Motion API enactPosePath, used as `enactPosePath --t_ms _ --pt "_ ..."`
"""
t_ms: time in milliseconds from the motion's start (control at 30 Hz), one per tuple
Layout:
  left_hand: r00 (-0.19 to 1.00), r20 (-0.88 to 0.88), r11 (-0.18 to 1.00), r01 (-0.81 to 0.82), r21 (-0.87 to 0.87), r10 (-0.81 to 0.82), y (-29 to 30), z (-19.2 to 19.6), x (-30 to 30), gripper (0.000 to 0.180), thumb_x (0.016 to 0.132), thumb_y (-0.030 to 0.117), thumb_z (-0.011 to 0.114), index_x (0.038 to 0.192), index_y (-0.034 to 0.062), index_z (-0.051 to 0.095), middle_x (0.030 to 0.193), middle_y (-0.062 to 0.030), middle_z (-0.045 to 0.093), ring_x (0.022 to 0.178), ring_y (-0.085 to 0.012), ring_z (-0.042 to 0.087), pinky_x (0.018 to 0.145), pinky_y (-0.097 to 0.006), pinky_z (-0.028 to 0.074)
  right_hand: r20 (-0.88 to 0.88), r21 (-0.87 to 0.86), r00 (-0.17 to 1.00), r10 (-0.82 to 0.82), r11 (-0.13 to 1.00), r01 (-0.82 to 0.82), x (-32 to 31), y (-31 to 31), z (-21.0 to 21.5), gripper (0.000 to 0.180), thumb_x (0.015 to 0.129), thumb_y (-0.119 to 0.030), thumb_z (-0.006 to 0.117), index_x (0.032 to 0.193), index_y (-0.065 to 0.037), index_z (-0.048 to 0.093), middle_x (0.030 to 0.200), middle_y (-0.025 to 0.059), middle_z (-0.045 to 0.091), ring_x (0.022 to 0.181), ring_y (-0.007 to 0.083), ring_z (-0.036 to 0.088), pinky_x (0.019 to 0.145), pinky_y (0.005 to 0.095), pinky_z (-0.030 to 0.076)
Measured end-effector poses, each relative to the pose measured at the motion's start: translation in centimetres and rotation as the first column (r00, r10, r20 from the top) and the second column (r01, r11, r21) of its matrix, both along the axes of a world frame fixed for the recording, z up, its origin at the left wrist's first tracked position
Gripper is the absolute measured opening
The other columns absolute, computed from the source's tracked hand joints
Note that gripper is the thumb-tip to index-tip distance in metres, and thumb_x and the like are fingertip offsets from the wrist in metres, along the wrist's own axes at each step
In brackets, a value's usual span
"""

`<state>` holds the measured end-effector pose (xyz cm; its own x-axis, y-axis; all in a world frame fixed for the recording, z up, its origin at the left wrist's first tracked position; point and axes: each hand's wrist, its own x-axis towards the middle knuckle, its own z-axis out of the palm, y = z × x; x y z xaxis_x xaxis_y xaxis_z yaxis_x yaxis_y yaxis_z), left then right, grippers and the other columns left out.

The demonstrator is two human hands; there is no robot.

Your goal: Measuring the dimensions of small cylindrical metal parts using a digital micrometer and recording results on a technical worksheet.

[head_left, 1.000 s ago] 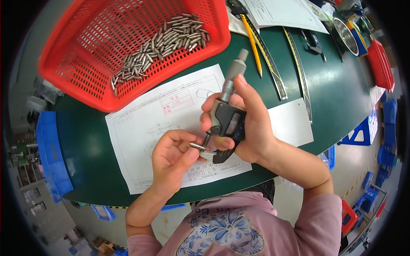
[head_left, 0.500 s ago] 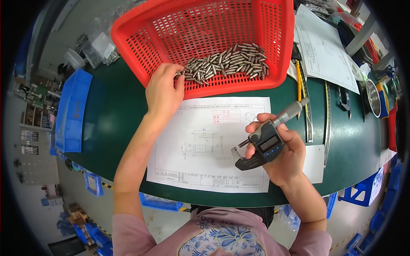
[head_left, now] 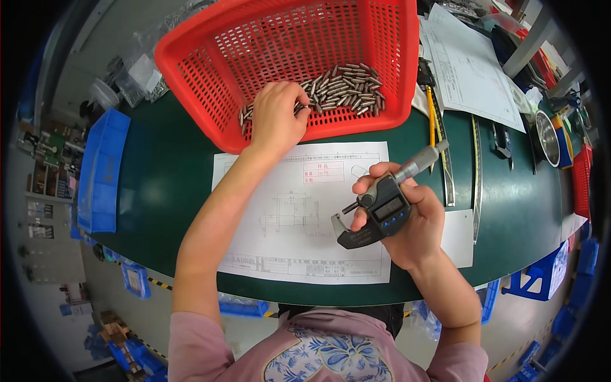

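My left hand (head_left: 278,119) reaches over the near wall of a red perforated plastic basket (head_left: 219,121), in among many small metal pins (head_left: 347,89). Its thumb and fingers are closed together at the pile; what they pinch, if anything, is too hidden to name. In my right hand (head_left: 417,223) rests a digital micrometer (head_left: 382,210), dark-framed with a small display and blue buttons. The gap between its anvil and spindle holds nothing. Below both hands lies a printed technical drawing (head_left: 254,239) on white paper.
A blue plastic bin (head_left: 102,172) stands at the left of the green table (head_left: 165,153). To the right are a yellow pencil (head_left: 433,121), a steel ruler (head_left: 477,184), a caliper (head_left: 502,141), more drawing sheets (head_left: 471,70) and a metal bowl (head_left: 546,137).
My left hand has moved right along the basket, further into the pins. The whole view has shifted slightly; my right hand still holds the micrometer in much the same pose.
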<state>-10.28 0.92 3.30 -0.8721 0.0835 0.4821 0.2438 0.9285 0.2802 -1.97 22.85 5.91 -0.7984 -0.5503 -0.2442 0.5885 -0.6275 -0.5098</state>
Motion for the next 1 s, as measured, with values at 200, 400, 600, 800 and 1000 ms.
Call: enactPosePath --t_ms 200,400,600,800,1000 --pt "0.972 0.134 0.723 0.049 0.689 -0.193 2.5 1.4 5.4 0.008 0.072 0.001 0.057 0.077 0.0039 0.051 0.087 -0.0071 0.051 0.076 -0.0173 0.053 0.064 -0.029 0.045 0.004 0.015 0.999 -0.041 0.999 0.041 -0.3 0.5 -0.4 0.041 0.075 -0.028 0.032 0.101 0.001 0.044 0.085 0.0167 0.054 0.054 0.0214 0.052 0.059 0.033 0.044" --pt "0.78 0.22 0.307 -0.037 0.951 -0.586 3.2 1.3 12.6 0.009 0.079 -0.003 0.049 0.087 0.0005 0.049 0.089 -0.0056 0.049 0.082 -0.0124 0.051 0.071 -0.027 0.045 0.115 -0.039 0.99 0.083 0.996 -0.079 -0.4 0.5 -0.7 0.061 0.079 -0.056 0.026 0.091 -0.001 0.049 0.072 0.0137 0.055 0.042 0.0163 0.044 0.041 0.0251 0.038" --pt "0.716 0.172 0.187 -0.058 0.981 -0.677 3.9 0.7 14.3 0.014 0.077 -0.006 0.05 0.09 -0.0007 0.048 0.089 -0.0065 0.049 0.084 -0.0119 0.05 0.076 -0.026 0.043 0.147 0.015 0.983 0.114 0.993 -0.118 -0.4 -0.3 -0.6 0.056 0.084 -0.055 0.023 0.086 -0.005 0.048 0.071 0.0148 0.054 0.036 0.0147 0.038 0.036 0.0246 0.035" --pt "0.708 0.187 0.225 -0.041 0.973 -0.681 4.4 0.5 14.5 0.015 0.076 -0.007 0.051 0.09 -0.0003 0.048 0.089 -0.0067 0.049 0.084 -0.0123 0.05 0.077 -0.026 0.043 0.107 -0.017 0.982 0.155 0.988 -0.154 -0.1 -0.2 -0.9 0.057 0.085 -0.053 0.02 0.085 -0.004 0.049 0.071 0.0162 0.054 0.036 0.0148 0.038 0.035 0.0232 0.033" --pt "0.702 0.191 0.227 -0.043 0.973 -0.686 4.4 0.7 14.6 0.015 0.076 -0.007 0.051 0.089 -0.0003 0.048 0.09 -0.0069 0.049 0.084 -0.0128 0.05 0.077 -0.026 0.043 0.119 -0.072 0.978 0.172 0.984 -0.165 -0.1 -0.2 -0.8 0.062 0.082 -0.056 0.021 0.085 -0.001 0.05 0.069 0.0132 0.056 0.046 0.0159 0.047 0.038 0.0224 0.037"
